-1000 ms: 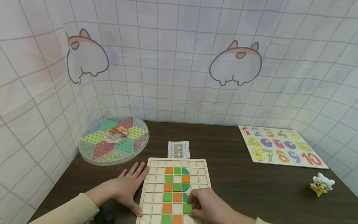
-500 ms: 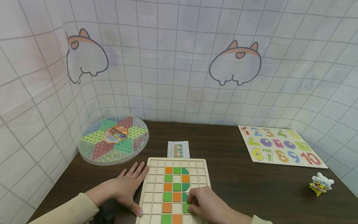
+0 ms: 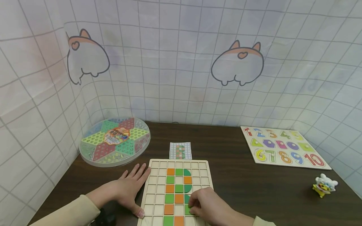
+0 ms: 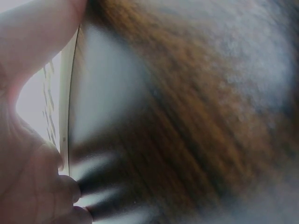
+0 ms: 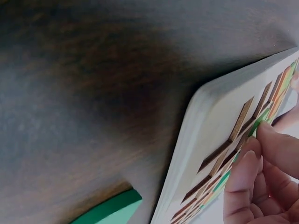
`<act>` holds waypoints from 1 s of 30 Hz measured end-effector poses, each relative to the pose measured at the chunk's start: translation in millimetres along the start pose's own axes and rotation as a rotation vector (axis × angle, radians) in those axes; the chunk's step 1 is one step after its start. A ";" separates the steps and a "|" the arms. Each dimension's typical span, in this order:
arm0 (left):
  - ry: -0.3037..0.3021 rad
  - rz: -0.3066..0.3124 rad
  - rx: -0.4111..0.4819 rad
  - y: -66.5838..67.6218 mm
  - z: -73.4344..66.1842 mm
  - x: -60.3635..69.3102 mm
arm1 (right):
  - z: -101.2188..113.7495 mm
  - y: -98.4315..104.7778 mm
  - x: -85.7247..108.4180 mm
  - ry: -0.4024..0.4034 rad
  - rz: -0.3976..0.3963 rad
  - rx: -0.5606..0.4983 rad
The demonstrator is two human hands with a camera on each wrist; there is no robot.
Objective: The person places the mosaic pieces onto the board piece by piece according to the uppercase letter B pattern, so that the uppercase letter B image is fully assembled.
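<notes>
On the table lies a light wooden grid board (image 3: 205, 182) with orange squares, green squares and dark green curved tiles in its cells. My right hand (image 3: 210, 204) pinches a light green square tile (image 3: 187, 210) between thumb and index finger at a cell right of the board's middle. In the right wrist view, this green tile (image 5: 258, 122) sits at the fingertips, partly hidden. A dark green curved tile (image 3: 187, 198) just above is partly covered by the fingers. My left hand (image 3: 128, 190) lies with spread fingers at the board's left edge, thumb touching its rim.
A small pattern card (image 3: 180, 151) lies behind the board. A round Chinese checkers set (image 3: 115, 142) is back left, a number puzzle board (image 3: 285, 148) back right, a small figurine (image 3: 324, 185) far right. A loose dark green piece (image 5: 110, 210) lies beside the board.
My right hand has shifted very slightly up and left at the green square tile, still pinching it. My left hand has stayed in place.
</notes>
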State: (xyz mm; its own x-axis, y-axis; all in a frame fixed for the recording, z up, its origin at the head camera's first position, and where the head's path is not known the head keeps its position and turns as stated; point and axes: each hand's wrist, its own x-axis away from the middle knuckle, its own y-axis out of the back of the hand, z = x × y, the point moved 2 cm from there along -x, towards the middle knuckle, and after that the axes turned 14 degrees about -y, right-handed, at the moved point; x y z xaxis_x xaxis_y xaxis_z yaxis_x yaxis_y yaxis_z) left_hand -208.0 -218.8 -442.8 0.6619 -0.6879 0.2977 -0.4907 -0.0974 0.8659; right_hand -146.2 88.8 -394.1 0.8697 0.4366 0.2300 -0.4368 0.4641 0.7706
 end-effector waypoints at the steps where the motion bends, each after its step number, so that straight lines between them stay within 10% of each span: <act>1: 0.000 0.000 0.000 0.3 -0.3 0.0 | 0.3 0.5 0.1 0.005 -0.002 0.010; 12: -0.004 0.004 0.006 -1.7 5.2 -1.7 | -3.1 8.0 4.9 0.054 0.045 0.059; 18: -0.006 0.002 0.009 -2.3 4.1 -1.6 | -18.7 22.0 16.5 0.105 -0.060 0.050; 30: 0.003 0.016 0.004 -1.0 3.6 -1.5 | -82.5 58.1 38.8 -0.068 -0.050 -0.014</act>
State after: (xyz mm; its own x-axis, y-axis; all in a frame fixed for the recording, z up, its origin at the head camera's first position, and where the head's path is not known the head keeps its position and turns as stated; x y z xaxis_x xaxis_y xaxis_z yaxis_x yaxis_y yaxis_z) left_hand -210.6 -220.2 -445.6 0.6560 -0.6870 0.3126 -0.5035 -0.0898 0.8593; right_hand -156.8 196.3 -389.5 0.9037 0.3598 0.2319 -0.3956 0.4949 0.7737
